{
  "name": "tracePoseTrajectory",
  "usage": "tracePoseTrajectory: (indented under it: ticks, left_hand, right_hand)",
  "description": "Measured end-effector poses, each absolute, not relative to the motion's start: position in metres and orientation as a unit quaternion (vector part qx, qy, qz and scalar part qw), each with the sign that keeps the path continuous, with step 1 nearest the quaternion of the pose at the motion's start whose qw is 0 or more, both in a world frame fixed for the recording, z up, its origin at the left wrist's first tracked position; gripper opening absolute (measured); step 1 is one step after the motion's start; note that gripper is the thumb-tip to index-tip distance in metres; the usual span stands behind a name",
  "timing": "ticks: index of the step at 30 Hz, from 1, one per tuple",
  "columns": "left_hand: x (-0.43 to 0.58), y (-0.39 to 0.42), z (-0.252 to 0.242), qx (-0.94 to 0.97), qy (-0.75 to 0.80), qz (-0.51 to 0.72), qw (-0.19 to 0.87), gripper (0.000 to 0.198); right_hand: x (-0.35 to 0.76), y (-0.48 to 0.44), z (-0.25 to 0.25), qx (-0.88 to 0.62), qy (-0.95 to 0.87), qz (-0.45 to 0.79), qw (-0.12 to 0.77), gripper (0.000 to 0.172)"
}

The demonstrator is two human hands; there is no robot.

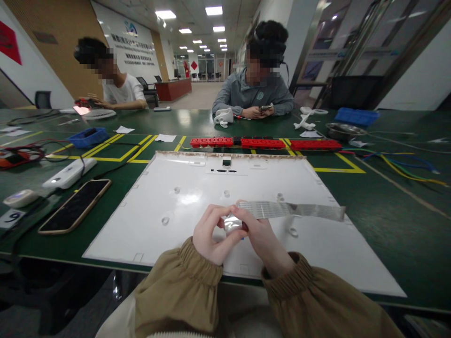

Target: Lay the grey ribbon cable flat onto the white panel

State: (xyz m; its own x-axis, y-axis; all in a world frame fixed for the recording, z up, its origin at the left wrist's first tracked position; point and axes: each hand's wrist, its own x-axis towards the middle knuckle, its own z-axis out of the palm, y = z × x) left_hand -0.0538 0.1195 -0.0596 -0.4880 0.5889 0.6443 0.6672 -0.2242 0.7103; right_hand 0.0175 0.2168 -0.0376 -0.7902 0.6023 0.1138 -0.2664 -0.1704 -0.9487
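Both hands meet above a large white panel lying on the table. My left hand is closed around a shiny piece of foil tape, thumb below and fingers above. Against the same tape, my right hand pinches with its fingertips. From there a long grey strip of the tape, covered in rows of fine print, stretches right over the panel. Whether the strip and the shiny piece are joined is hidden by the fingers. Small round posts and a slotted plate show on the panel.
Beyond the panel lie red segmented bars with wires. On the left are a phone, a white power strip and a blue tray. At right, loose coloured wires and a metal bowl. Two people sit across the table.
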Motion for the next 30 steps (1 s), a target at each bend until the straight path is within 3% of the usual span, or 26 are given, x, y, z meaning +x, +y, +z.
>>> tracePoseTrajectory:
  ticks: [16,30]
  left_hand:
    - [-0.053,0.119,-0.071,-0.501,-0.675,-0.525,0.132,0.025]
    - [-0.048,0.117,-0.062,-0.458,-0.731,-0.506,-0.005,0.023]
  right_hand:
    - [0.015,0.217,-0.043,-0.114,-0.654,0.707,0.244,0.027]
    - [0.016,0.217,-0.038,-0.141,-0.670,0.661,0.307,0.038]
